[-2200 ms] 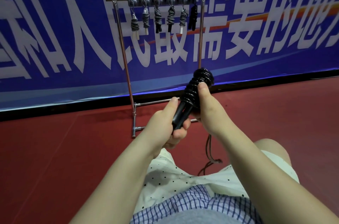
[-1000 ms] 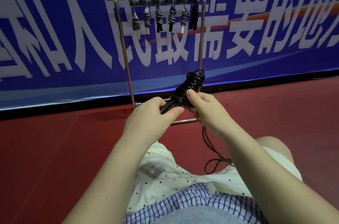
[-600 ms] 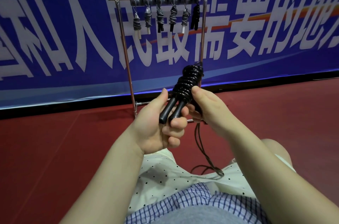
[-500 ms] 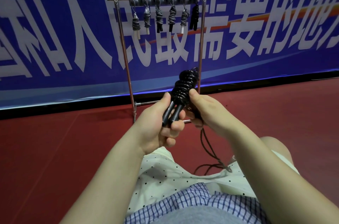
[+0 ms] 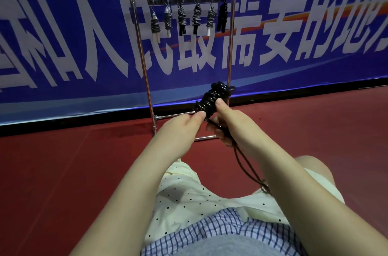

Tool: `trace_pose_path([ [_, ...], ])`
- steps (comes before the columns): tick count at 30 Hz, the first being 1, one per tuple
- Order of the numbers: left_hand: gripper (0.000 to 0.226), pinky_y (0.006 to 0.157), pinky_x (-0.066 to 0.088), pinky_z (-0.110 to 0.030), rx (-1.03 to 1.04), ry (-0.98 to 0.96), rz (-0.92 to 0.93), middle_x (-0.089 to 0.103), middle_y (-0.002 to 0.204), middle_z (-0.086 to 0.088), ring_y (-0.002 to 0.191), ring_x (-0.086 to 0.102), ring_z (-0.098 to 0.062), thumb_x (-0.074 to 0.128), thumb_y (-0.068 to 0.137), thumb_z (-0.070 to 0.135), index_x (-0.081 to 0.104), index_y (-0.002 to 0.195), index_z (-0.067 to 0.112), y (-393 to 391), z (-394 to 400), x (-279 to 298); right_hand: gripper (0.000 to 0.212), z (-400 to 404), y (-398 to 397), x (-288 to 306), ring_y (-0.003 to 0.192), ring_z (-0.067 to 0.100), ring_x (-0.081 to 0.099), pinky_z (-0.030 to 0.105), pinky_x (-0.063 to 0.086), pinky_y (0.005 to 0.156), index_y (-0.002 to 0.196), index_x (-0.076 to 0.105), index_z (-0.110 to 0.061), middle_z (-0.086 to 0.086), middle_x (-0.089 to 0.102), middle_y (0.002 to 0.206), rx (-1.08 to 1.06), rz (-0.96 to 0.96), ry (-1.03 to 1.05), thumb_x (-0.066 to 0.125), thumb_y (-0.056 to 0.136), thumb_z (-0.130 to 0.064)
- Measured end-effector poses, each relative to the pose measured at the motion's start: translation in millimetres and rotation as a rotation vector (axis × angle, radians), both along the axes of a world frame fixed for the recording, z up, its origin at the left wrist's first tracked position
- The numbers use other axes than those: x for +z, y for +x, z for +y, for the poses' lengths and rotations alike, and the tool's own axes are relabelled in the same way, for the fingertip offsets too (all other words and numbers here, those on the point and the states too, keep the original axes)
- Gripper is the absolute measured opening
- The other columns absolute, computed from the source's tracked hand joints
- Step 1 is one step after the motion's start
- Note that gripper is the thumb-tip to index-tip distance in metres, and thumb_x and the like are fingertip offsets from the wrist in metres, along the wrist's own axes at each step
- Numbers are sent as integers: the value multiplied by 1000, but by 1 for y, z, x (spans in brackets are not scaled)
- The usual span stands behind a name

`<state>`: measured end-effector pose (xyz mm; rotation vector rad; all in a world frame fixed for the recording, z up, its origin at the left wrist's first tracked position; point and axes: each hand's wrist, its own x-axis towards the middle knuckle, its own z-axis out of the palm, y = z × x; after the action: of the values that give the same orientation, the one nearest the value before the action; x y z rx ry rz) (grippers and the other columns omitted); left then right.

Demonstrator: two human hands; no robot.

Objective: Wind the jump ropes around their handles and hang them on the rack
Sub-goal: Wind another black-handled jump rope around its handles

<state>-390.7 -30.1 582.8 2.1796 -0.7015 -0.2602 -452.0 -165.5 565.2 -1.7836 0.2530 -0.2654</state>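
Item: black jump rope, in hand, partly wound.

Right hand: fingers curled round the lower part of the bundle, thumb laid flat up along the black coils, pinning them. Grip closed on the rope.

Left hand: close against the right, fingers fairly straight, tips touching the lower left edge of the coils. Whether they pinch a strand or a handle end cannot be told; the handles themselves are hidden behind the hands and the winding.

Position of bundle: held in the air above the lap, tilted up and away from the person, in front of the lower part of the rack's right upright, well below the hooks.

Loose tail: two thin dark strands drop from under the right hand and run down beside the right forearm to the spotted cloth on the lap.

Rack: metal frame standing on the red floor against a blue banner with large white characters. Six wound ropes hang from the hooks along the top bar, side by side.

Progress, as judged: six ropes finished and hung. This one mostly wound, a thick stack of turns in place, but a length of tail is still free. Left to do: wind in the tail, secure the end, lift the bundle to a hook.
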Motion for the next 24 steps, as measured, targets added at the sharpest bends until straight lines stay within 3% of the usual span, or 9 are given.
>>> trace_pose_path([
  [5,36,57,38,-29,-19,-56,-49,48,54,14,55,47,-7,45,89,54,53,64,30,-1,3,-1,60,0,-1,3,46,11,34,25,26,47,73,60,-13,3,46,61,-10,-29,19,34,91,-64],
  [9,30,60,38,-30,-61,-46,-2,50,65,15,62,48,-6,42,91,56,55,76,33,2,4,-5,53,1,-3,2,45,9,30,24,23,49,72,60,-15,-10,45,51,1,-56,-14,33,97,-53],
  [12,34,63,40,-27,-169,-146,200,54,69,8,59,46,-7,39,94,52,59,85,27,1,6,-3,51,-2,-1,0,42,3,32,19,26,47,74,54,-12,-11,41,50,-7,-119,-1,39,92,-57],
  [14,42,62,44,-27,-264,-231,362,59,67,2,56,48,-11,42,89,53,61,88,16,-1,10,3,54,-4,1,-2,45,10,26,24,20,47,73,51,-13,-3,35,53,8,-182,54,44,75,-66],
  [17,45,60,50,-29,-400,-322,552,64,65,-6,52,52,-16,56,83,52,63,87,8,-7,15,6,49,-5,2,-5,45,13,21,26,15,46,57,49,-18,-2,31,47,50,-272,155,44,65,-66],
  [19,38,54,51,-28,-457,-384,663,62,61,-6,47,52,-15,56,80,43,62,83,6,-12,15,8,48,-4,3,-3,42,11,22,27,13,46,57,46,-17,-5,33,43,64,-318,222,44,62,-65],
  [21,29,48,48,-25,-457,-404,702,59,55,-2,44,47,-12,59,78,37,59,79,8,-14,14,10,53,-3,3,-2,39,8,23,25,13,44,63,43,-13,-7,34,42,90,-322,261,44,61,-66],
  [22,27,46,44,-23,-443,-398,682,57,54,1,43,43,-10,66,79,36,58,77,10,-14,14,12,55,-4,3,-1,39,7,23,22,14,42,66,43,-12,-7,35,43,110,-307,260,43,62,-67],
  [24,23,47,36,-21,-399,-366,593,56,53,3,43,36,-8,61,75,39,62,70,16,-13,13,16,56,-5,4,0,40,7,23,19,18,41,71,45,-12,-7,37,47,133,-250,233,41,71,-68],
])
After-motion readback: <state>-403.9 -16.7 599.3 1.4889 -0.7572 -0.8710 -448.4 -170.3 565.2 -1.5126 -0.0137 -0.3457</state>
